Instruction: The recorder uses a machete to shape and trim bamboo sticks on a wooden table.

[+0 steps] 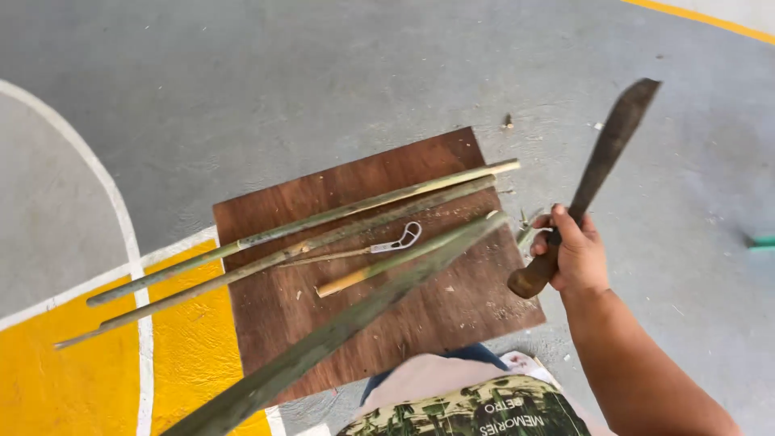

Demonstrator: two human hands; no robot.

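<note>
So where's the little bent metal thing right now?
The small metal tool lies near the middle of the brown wooden board, between the long bamboo strips and the blurred strip nearer the camera, left of the right hand holding the machete.

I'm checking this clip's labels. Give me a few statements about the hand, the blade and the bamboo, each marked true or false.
1. The right hand grips a machete by its handle. True.
2. The machete's blade rests flat on the brown wooden board. False: the blade is raised, pointing up and away over the grey floor.
3. Two long bamboo strips lie across the board, their left ends reaching onto the yellow painted floor area. True.
4. The left hand presses down on the board. False: no left hand is in view.
5. A small metal tool lies on the board between the bamboo pieces. True.
</note>
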